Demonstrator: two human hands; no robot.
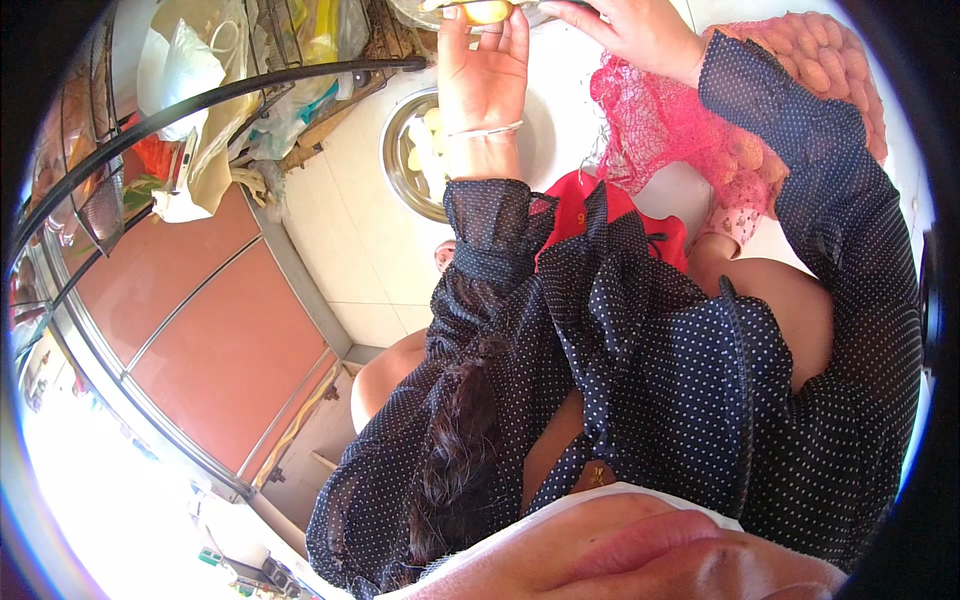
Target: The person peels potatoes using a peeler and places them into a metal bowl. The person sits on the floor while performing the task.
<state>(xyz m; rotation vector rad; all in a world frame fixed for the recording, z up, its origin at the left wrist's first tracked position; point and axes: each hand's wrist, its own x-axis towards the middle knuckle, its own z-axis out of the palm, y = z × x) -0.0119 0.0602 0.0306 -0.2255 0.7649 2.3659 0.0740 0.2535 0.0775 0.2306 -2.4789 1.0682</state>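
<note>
At the top edge my left hand (484, 82), palm up, holds a yellow peeled potato (487, 11) between thumb and fingers. My right hand (637, 34) is to the right of it, thumb stretched toward the potato. Its fingers close around a dark-handled tool (592, 4), mostly cut off by the frame. A clear, shiny rim (409, 13) shows behind the potato; whether it is a bowl cannot be told. Below my left hand, partly hidden by my forearm, a metal bowl (388, 154) on the floor contains several pale peeled potatoes (424, 154).
A pink net sack (652, 120) of unpeeled potatoes (814, 56) lies at the right, close to a pink shoe (735, 225). Left stands a wire rack (225, 97) with plastic bags, beside an orange-brown cabinet panel (225, 330). Red cloth (660, 232) hangs between my knees above the tiled floor (345, 225).
</note>
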